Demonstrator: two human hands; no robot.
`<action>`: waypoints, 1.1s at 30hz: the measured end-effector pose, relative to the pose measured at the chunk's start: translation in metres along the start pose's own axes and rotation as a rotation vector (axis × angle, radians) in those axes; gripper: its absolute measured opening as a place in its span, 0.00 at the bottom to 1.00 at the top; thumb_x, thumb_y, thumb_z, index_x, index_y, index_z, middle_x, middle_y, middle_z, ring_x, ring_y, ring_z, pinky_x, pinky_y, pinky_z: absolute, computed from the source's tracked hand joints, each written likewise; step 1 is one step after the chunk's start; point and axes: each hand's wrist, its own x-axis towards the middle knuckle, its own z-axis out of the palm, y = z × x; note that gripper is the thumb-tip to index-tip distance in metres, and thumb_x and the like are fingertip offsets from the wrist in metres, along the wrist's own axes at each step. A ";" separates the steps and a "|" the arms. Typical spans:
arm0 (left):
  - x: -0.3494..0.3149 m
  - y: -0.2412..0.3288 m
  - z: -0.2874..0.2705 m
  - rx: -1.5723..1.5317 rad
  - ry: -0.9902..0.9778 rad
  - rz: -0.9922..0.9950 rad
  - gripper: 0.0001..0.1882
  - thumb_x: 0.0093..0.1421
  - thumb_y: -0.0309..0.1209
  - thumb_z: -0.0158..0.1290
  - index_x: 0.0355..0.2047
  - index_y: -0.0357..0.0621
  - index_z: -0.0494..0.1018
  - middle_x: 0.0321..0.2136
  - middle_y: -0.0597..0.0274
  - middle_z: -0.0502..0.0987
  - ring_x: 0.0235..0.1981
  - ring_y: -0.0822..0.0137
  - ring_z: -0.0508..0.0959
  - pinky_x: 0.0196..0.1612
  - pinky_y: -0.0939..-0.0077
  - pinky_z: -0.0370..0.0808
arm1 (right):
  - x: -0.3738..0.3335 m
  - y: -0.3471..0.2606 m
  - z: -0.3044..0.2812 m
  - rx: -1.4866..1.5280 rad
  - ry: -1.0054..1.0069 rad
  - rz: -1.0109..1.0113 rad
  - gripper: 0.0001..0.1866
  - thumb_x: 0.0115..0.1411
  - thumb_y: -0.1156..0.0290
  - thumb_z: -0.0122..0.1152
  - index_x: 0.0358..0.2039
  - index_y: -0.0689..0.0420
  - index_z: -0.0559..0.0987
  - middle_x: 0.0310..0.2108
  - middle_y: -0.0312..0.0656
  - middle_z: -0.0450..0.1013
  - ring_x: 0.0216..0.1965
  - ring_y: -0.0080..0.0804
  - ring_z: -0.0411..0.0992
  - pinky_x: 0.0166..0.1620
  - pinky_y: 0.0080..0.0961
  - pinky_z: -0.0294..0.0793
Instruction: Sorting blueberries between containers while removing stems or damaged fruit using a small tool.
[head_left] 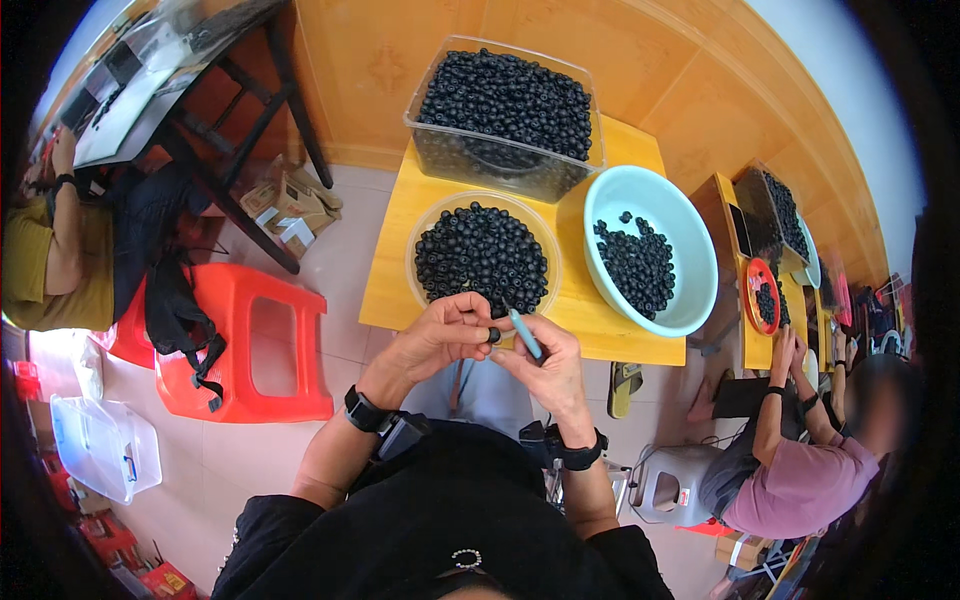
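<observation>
The left hand (442, 332) pinches a black bead (494, 336) between thumb and fingertips, just past the near rim of a round tub (554, 252); the fingers cover part of the bead, so its hole cannot be made out. The right hand (548, 368) grips a light-blue pen-like tool (526, 334), its thin tip too small to tell whether it touches the bead. Its lower end is partly hidden by the hand.

The tub is heaped with black beads (476, 250), and the hands overlap its near edge. Behind it on the yellow worktop (384, 290) stands a clear box (480, 163) full of similar beads, its lower layers dim through the wall. A pale-blue basin (692, 245) sits to the right, beads gathered inside. Beneath the worktop, a sandal (622, 390) shows only partly. At far left, a seated person (62, 250) is cut off by the dark rim.
</observation>
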 end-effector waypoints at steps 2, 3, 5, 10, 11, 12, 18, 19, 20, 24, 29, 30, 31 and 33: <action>0.000 -0.001 0.002 -0.005 0.016 0.004 0.11 0.53 0.23 0.55 0.35 0.43 0.66 0.31 0.62 0.75 0.28 0.73 0.77 0.33 0.82 0.76 | 0.001 0.000 0.003 -0.013 -0.045 -0.023 0.13 0.46 0.78 0.67 0.35 0.60 0.78 0.23 0.30 0.65 0.23 0.14 0.60 0.26 0.12 0.60; 0.000 -0.001 0.002 -0.004 0.016 0.004 0.11 0.53 0.23 0.55 0.35 0.43 0.66 0.31 0.62 0.75 0.28 0.73 0.77 0.33 0.82 0.76 | 0.001 0.002 0.002 -0.013 -0.045 -0.023 0.13 0.46 0.78 0.67 0.35 0.60 0.78 0.23 0.30 0.65 0.23 0.14 0.60 0.26 0.12 0.60; -0.001 0.000 0.002 0.028 -0.017 -0.029 0.12 0.53 0.22 0.55 0.35 0.43 0.65 0.31 0.62 0.75 0.28 0.73 0.77 0.33 0.82 0.76 | 0.000 0.007 0.002 0.061 -0.050 0.017 0.10 0.48 0.79 0.65 0.33 0.61 0.78 0.23 0.30 0.67 0.23 0.13 0.61 0.27 0.12 0.61; -0.004 -0.004 -0.001 0.051 -0.076 -0.098 0.12 0.52 0.22 0.55 0.35 0.44 0.65 0.30 0.63 0.74 0.28 0.74 0.77 0.32 0.83 0.76 | -0.006 0.008 0.000 0.278 -0.062 0.138 0.06 0.50 0.81 0.62 0.30 0.63 0.77 0.24 0.30 0.69 0.24 0.12 0.62 0.27 0.11 0.61; -0.005 -0.005 0.000 0.056 -0.083 -0.111 0.12 0.52 0.21 0.55 0.35 0.44 0.65 0.30 0.64 0.74 0.28 0.74 0.77 0.32 0.84 0.76 | -0.007 0.007 -0.001 0.289 -0.073 0.182 0.05 0.50 0.82 0.61 0.30 0.63 0.77 0.24 0.30 0.70 0.25 0.11 0.62 0.27 0.11 0.61; -0.004 -0.007 0.000 0.055 -0.082 -0.110 0.12 0.52 0.21 0.55 0.35 0.44 0.65 0.30 0.64 0.74 0.28 0.74 0.77 0.32 0.84 0.76 | -0.008 0.008 -0.001 0.289 -0.075 0.182 0.05 0.50 0.82 0.61 0.30 0.63 0.77 0.24 0.30 0.70 0.25 0.11 0.62 0.27 0.11 0.61; -0.001 -0.011 0.005 0.118 -0.030 -0.122 0.13 0.52 0.23 0.56 0.36 0.43 0.66 0.31 0.62 0.75 0.28 0.74 0.77 0.32 0.84 0.76 | -0.015 0.019 -0.010 0.114 -0.092 0.114 0.09 0.48 0.77 0.65 0.30 0.60 0.76 0.21 0.26 0.66 0.23 0.10 0.61 0.25 0.09 0.59; 0.001 -0.009 0.005 0.267 0.044 -0.103 0.12 0.52 0.23 0.56 0.36 0.42 0.67 0.31 0.62 0.76 0.28 0.74 0.77 0.32 0.82 0.76 | -0.014 0.021 -0.017 0.060 -0.046 0.120 0.09 0.47 0.76 0.66 0.30 0.59 0.76 0.20 0.26 0.65 0.22 0.10 0.60 0.25 0.10 0.59; 0.003 -0.007 0.004 0.416 0.117 -0.083 0.11 0.51 0.23 0.56 0.35 0.41 0.69 0.30 0.63 0.76 0.28 0.73 0.77 0.32 0.81 0.76 | -0.014 0.022 -0.025 0.006 0.001 0.126 0.10 0.46 0.76 0.67 0.31 0.58 0.76 0.19 0.25 0.64 0.21 0.10 0.60 0.25 0.10 0.58; 0.010 0.006 -0.043 0.929 0.347 0.300 0.07 0.50 0.21 0.55 0.31 0.38 0.72 0.26 0.62 0.77 0.26 0.71 0.77 0.31 0.77 0.75 | 0.006 0.006 -0.079 -0.314 0.303 0.073 0.08 0.47 0.77 0.63 0.30 0.59 0.78 0.19 0.26 0.63 0.22 0.13 0.59 0.25 0.13 0.58; 0.012 0.041 -0.065 1.541 0.766 0.481 0.10 0.48 0.23 0.53 0.33 0.36 0.75 0.27 0.51 0.78 0.28 0.62 0.78 0.34 0.74 0.73 | 0.021 -0.022 -0.120 -0.640 0.707 -0.174 0.21 0.49 0.76 0.63 0.45 0.63 0.73 0.30 0.39 0.70 0.26 0.23 0.65 0.29 0.20 0.66; 0.014 0.043 -0.063 1.546 0.767 0.481 0.10 0.48 0.23 0.53 0.33 0.36 0.75 0.27 0.51 0.78 0.28 0.62 0.78 0.34 0.74 0.73 | 0.018 -0.025 -0.117 -0.612 0.746 -0.161 0.20 0.49 0.77 0.63 0.45 0.63 0.73 0.32 0.40 0.71 0.26 0.24 0.65 0.30 0.20 0.67; 0.016 0.045 -0.058 1.598 0.762 0.477 0.09 0.47 0.23 0.53 0.31 0.36 0.75 0.27 0.51 0.77 0.29 0.59 0.77 0.34 0.71 0.73 | 0.016 -0.019 -0.116 -0.589 0.713 -0.176 0.19 0.49 0.77 0.63 0.44 0.63 0.74 0.31 0.40 0.71 0.27 0.24 0.65 0.30 0.20 0.67; 0.020 0.045 -0.057 1.660 0.761 0.471 0.08 0.46 0.23 0.54 0.30 0.36 0.75 0.27 0.50 0.77 0.30 0.56 0.77 0.34 0.68 0.73 | 0.010 -0.005 -0.108 -0.573 0.634 -0.186 0.16 0.49 0.77 0.62 0.40 0.63 0.75 0.28 0.38 0.69 0.27 0.23 0.65 0.30 0.20 0.66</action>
